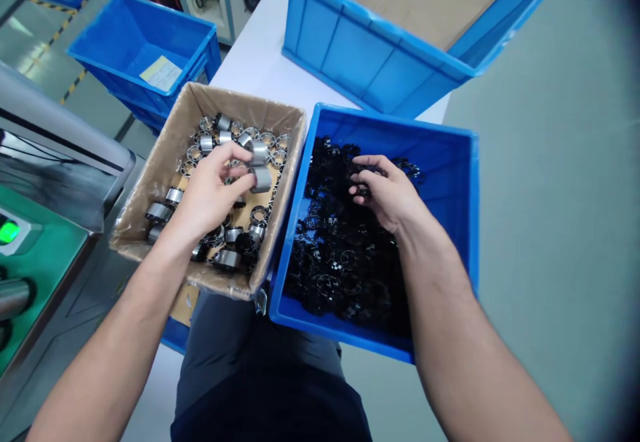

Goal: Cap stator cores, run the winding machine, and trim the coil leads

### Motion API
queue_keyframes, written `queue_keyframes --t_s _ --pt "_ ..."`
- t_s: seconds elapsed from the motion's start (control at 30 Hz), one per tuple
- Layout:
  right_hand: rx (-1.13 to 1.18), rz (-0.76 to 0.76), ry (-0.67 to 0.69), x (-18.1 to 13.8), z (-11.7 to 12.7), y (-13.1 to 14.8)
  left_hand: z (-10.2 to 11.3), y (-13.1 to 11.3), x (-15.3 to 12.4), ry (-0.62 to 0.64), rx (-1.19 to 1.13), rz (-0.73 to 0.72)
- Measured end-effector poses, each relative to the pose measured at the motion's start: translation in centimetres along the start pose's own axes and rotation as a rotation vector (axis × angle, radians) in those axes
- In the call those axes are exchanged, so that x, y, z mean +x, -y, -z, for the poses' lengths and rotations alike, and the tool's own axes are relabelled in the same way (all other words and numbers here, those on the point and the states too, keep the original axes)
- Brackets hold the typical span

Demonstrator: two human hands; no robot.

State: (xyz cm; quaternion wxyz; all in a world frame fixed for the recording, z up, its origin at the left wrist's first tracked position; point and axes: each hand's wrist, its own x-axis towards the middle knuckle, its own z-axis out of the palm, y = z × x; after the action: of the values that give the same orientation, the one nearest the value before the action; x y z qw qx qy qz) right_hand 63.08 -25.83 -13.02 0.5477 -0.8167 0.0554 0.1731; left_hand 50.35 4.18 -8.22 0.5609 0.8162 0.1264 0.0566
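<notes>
Above the cardboard box [140, 202], my left hand [213, 185] is closed with its fingertips on two silver metal stator cores [261, 181], one just beyond the other. More stator cores [227, 259], silver rings with black ends, lie in the plastic-lined box, some upright and some on their sides. My right hand [383, 189] reaches into the blue bin [445, 162], fingers curled around a small black plastic part, mostly hidden by the fingers. A deep heap of black ring-shaped plastic parts [340, 255] fills much of that bin.
A larger blue crate [350, 49] with brown cardboard on top stands behind on the white table [250, 69]. Stacked blue bins [145, 49], the upper holding a paper slip, are at back left. A green-topped machine [45, 242] stands at the left.
</notes>
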Motion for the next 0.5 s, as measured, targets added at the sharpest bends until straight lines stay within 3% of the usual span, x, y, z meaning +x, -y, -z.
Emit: queue_keyframes --t_s 0.1,0.17,0.27,0.4,0.5 --pt "0.192 0.029 0.022 -0.7 -0.5 1.2 -0.5 -1.2 -2.3 0.048 -0.51 0.231" --pt "0.279 0.053 0.065 -1.8 -1.1 2.3 -1.3 -1.8 -3.9 0.065 -0.657 0.292" --pt "0.434 0.068 0.244 -4.5 -2.5 3.7 -2.8 -1.8 -5.9 0.037 -0.706 0.275" --pt "0.608 0.048 0.62 -8.1 -4.6 4.7 -4.2 -0.2 -8.2 0.035 -0.742 0.222" --pt "0.69 0.021 0.781 -9.5 -5.7 4.6 -4.5 0.8 -9.5 0.07 -0.725 0.15"
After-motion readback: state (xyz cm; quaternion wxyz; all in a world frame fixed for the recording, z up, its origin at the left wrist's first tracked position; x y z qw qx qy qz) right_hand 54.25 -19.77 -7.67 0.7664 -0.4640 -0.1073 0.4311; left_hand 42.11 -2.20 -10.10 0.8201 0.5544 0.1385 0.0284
